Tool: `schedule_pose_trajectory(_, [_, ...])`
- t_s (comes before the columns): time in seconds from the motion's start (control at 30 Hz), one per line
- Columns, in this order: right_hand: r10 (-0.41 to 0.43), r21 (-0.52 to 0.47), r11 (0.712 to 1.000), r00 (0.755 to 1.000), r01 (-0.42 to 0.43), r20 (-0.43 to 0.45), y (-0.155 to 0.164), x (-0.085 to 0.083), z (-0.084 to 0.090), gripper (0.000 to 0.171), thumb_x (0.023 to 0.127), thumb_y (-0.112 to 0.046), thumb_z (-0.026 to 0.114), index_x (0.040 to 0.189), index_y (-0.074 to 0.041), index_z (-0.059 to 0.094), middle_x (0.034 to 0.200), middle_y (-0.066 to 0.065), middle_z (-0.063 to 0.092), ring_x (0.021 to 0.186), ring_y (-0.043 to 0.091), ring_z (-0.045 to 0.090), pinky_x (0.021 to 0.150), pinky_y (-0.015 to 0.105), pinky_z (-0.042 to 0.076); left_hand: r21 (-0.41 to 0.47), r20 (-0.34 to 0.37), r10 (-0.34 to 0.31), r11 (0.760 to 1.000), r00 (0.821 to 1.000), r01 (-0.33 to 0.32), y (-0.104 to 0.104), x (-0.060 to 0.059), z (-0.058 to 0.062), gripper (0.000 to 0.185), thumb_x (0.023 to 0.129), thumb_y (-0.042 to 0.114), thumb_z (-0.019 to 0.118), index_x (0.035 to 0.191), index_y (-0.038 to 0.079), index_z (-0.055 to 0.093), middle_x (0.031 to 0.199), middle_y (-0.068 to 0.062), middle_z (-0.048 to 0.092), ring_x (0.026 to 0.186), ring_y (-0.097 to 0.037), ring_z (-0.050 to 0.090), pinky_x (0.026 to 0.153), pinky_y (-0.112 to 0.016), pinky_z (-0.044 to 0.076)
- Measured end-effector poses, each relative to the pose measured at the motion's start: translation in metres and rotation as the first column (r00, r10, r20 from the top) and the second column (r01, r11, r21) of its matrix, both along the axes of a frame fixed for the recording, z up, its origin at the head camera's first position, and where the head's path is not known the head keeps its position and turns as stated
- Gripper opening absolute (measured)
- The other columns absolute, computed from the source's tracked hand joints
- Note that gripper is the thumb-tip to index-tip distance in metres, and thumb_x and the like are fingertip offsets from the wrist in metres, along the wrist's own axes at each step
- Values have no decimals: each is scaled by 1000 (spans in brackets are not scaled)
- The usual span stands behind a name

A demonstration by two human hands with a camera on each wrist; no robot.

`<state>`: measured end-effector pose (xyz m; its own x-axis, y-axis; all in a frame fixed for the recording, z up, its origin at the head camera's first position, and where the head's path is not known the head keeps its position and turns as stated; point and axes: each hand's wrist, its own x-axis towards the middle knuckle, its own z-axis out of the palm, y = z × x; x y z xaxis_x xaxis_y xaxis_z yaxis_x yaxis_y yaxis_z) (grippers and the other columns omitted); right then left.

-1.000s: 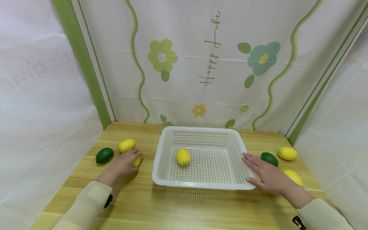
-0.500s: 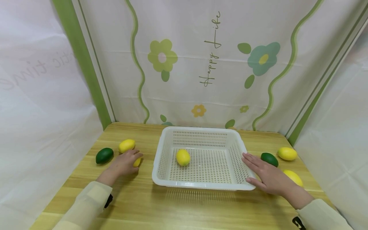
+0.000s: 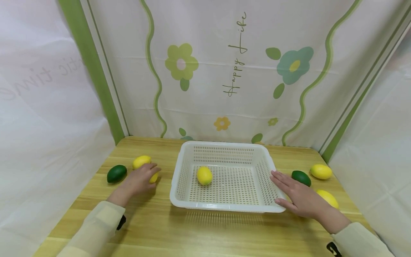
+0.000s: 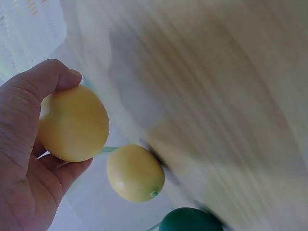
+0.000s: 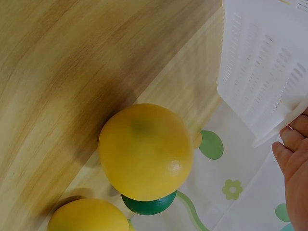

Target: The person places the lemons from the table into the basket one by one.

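My left hand (image 3: 138, 181) grips a yellow lemon (image 4: 76, 124) between thumb and fingers, left of the basket; in the head view the hand covers most of it. Just behind stands a second lemon (image 3: 141, 161), with a dark green lemon-shaped fruit (image 3: 117, 174) to its left. My right hand (image 3: 300, 196) lies with straight fingers on the right rim of a white plastic basket (image 3: 228, 206). Inside the basket, toward its left, sits one lemon (image 3: 204, 176).
Right of the basket are another dark green fruit (image 3: 301, 177), a lemon (image 3: 321, 171) at the back, and a lemon (image 3: 327, 198) partly behind my right wrist. The wooden table (image 3: 205, 237) ends at a printed curtain (image 3: 205, 103), with cloth on both sides.
My left hand has risen slightly with the lemon in its grip. The right hand and basket have stayed in place.
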<state>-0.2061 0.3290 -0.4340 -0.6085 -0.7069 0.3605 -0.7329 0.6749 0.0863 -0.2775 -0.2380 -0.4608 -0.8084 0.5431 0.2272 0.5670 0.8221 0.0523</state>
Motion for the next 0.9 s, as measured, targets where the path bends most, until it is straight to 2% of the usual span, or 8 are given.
schedule_pose_trajectory(0.37, [-8, 2, 1000, 1000, 8, 3, 1, 0, -1, 68, 91, -36, 67, 141, 4, 46, 145, 21, 44, 127, 38, 47, 112, 14, 6, -15, -68, -20, 1000, 997, 19, 5, -1, 10, 52, 75, 12, 82, 122, -1, 62, 128, -27, 54, 116, -43, 53, 91, -52, 49])
schedule_pose_trajectory(0.9, [-2, -9, 1000, 1000, 2, 5, 1, -1, -1, 68, 90, -36, 68, 141, 4, 47, 144, 21, 44, 126, 38, 47, 112, 13, 7, -75, -152, -76, 995, 985, 65, 11, -6, 22, 58, 70, 14, 87, 120, -3, 63, 126, -27, 55, 113, -42, 54, 92, -51, 49])
